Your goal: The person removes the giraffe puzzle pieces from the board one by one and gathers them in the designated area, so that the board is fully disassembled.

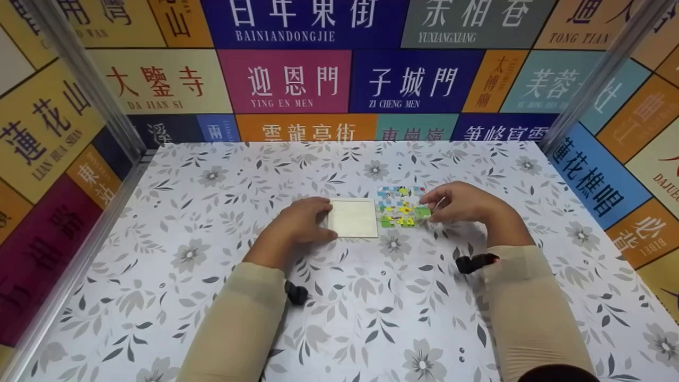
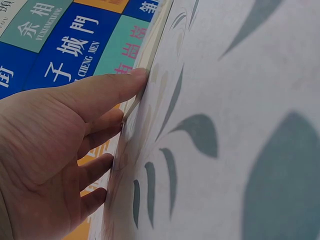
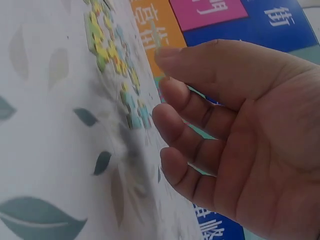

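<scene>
A square, cream puzzle tray (image 1: 353, 218) lies flat on the table, its inside bare. My left hand (image 1: 301, 222) holds it by the left side, thumb near the lower corner and fingers near the upper one. In the left wrist view the tray's thin edge (image 2: 156, 35) shows beside the thumb. Just right of the tray lie several colourful jigsaw pieces (image 1: 407, 222), green, yellow and light blue. Between thumb and index finger my right hand (image 1: 462, 204) pinches a greenish jigsaw piece (image 1: 423, 211), seen as a thin sliver in the right wrist view.
A white cloth (image 1: 254, 318) with grey leaves and flowers covers the table. Behind it stands a wall (image 1: 286, 79) of coloured panels with lettering, with metal posts at both sides. Small dark devices (image 1: 297, 293) are worn at both wrists.
</scene>
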The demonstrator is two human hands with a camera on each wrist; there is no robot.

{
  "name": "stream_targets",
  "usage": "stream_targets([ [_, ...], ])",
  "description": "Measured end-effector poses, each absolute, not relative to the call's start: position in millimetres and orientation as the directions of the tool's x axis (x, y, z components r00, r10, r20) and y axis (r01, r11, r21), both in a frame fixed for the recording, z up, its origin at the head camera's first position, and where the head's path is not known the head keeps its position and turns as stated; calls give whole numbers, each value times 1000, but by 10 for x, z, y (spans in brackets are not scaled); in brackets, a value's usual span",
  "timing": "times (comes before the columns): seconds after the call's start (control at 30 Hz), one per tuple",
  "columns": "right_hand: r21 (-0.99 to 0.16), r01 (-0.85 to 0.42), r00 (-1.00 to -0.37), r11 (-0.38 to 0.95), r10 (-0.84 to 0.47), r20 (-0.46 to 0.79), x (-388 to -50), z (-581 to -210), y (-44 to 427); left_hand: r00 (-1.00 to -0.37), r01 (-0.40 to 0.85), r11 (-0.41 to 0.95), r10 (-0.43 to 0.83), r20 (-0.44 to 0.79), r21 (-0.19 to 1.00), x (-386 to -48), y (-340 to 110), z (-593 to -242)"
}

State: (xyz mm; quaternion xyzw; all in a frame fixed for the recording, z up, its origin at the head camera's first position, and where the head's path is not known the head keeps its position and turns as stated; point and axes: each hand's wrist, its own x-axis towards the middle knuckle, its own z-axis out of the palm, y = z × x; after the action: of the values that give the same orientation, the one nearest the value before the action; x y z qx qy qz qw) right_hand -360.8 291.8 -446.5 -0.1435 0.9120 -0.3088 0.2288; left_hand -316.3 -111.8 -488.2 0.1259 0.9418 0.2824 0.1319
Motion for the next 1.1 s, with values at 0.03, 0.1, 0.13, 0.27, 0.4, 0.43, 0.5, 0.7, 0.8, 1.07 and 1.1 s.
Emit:
stream_targets([
  [0.03,-624,-116,-852,773,-400,-338,-3618,-4482,2944,-934,162,807,311,-176,569,-3161,-1120,-4884],
  [0.1,-611,-120,-850,782,-398,-344,-3643,-4537,2987,-935,153,803,306,-177,577,-3151,-1125,-4886],
  [0.13,-605,-121,-849,787,-398,-348,-3655,-4566,3005,-937,147,801,301,-179,580,-3147,-1127,-4890],
  [0.27,-609,-102,-844,787,-392,-366,-3685,-4646,3051,-942,121,795,281,-184,594,-3132,-1129,-4896],
  [0.4,-622,-87,-838,779,-394,-377,-3705,-4682,3066,-944,118,792,277,-179,599,-3123,-1130,-4895],
  [0.43,-623,-85,-836,778,-396,-380,-3709,-4688,3065,-944,118,792,277,-179,599,-3122,-1130,-4893],
  [0.5,-623,-89,-832,777,-402,-382,-3708,-4695,3057,-944,122,793,279,-178,597,-3120,-1130,-4890],
  [0.7,-607,-72,-835,791,-381,-396,-3682,-4702,3034,-943,134,790,287,-168,598,-3102,-1122,-4875],
  [0.8,-595,-65,-840,801,-366,-402,-3666,-4697,3030,-945,135,788,286,-162,600,-3093,-1123,-4868],
  [1.07,-601,-56,-841,797,-362,-402,-3671,-4697,3027,-941,161,791,303,-149,590,-3113,-1121,-4869],
  [1.1,-603,-55,-841,796,-362,-401,-3671,-4695,3027,-941,161,792,303,-150,588,-3114,-1120,-4869],
])
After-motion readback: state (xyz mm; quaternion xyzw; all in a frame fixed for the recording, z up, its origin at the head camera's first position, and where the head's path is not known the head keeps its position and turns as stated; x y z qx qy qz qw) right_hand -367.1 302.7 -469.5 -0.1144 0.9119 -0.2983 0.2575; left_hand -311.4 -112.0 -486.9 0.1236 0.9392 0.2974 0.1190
